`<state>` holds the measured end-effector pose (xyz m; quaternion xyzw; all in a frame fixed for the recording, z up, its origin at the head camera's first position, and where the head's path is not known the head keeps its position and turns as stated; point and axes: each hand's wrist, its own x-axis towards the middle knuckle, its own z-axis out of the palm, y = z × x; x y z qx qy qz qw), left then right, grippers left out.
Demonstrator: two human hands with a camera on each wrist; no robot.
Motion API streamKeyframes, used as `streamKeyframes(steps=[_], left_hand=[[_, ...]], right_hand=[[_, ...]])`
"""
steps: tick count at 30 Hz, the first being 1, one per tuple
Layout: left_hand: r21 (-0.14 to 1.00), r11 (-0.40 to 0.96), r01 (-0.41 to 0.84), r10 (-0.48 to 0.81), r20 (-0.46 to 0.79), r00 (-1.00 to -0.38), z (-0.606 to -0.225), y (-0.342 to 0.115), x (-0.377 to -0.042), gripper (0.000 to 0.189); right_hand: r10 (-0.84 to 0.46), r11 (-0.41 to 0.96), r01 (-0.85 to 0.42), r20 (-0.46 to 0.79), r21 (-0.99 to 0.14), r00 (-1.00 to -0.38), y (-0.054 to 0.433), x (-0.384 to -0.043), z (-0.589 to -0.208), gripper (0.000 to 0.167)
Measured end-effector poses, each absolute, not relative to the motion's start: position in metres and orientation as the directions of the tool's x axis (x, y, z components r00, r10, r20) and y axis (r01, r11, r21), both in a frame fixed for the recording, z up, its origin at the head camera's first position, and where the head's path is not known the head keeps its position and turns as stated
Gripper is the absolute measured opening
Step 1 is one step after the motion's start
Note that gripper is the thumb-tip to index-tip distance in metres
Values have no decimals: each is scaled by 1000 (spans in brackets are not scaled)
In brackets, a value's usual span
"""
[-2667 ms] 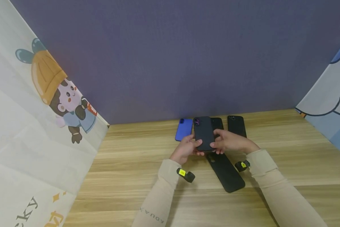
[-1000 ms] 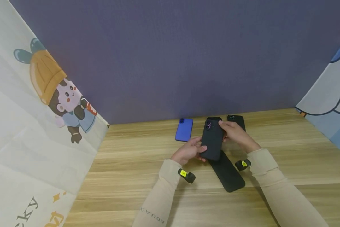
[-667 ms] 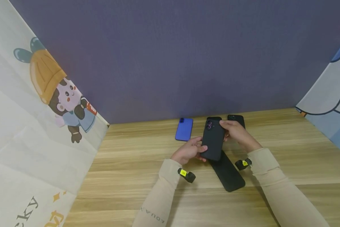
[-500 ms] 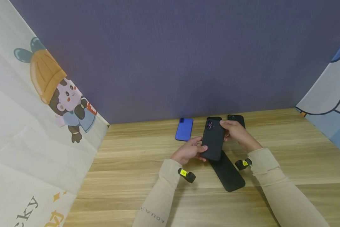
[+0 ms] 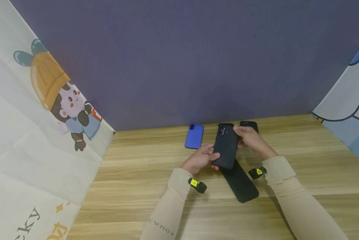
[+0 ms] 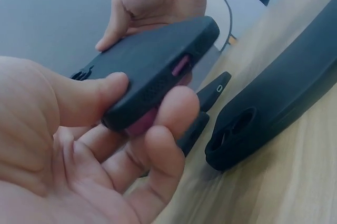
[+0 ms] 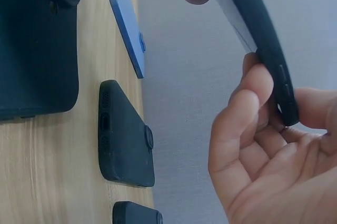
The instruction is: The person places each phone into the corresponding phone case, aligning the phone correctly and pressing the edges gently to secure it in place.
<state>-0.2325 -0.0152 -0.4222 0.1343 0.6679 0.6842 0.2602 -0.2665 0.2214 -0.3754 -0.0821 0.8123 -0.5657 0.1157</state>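
Both hands hold a phone in a black case (image 5: pixel 225 146) above the table, its camera side up. Magenta shows at the camera opening, and in the left wrist view at the side cutout and beneath the case's lower edge. My left hand (image 5: pixel 199 157) pinches the lower left corner, with the thumb (image 6: pixel 108 89) on the back and the fingers underneath. At the upper right corner, my right hand (image 5: pixel 252 141) grips between thumb and fingers. Below the held phone, a large black phone case (image 5: pixel 241 185) lies slanted on the table, its upper end hidden.
A blue phone (image 5: pixel 194 137) lies near the back wall, left of the hands. One black cased phone (image 7: pixel 126 134) lies behind the held phone. Another black cased phone (image 5: pixel 250 125) lies behind my right hand, partly covered. A dark panel (image 5: pixel 212 66) stands at the table's back edge.
The cased phone has shifted right and tilted. My right hand has moved from its lower right side to the upper right corner. Over the last half second, little has moved.
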Motion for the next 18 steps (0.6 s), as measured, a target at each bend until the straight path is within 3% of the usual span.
streamKeyframes(steps=[10,18], left_hand=[[991,-15,-135,563,-103,-820,-424,-12,-233,44],[996,-50,-77,594,-33,-804,-418,-8,-229,53]], right_hand=[[-234,339,-11,-74,-941,-969,225,-266,-373,48],[-245,307,-13,-66,-952,-967,229,-266,-373,47]])
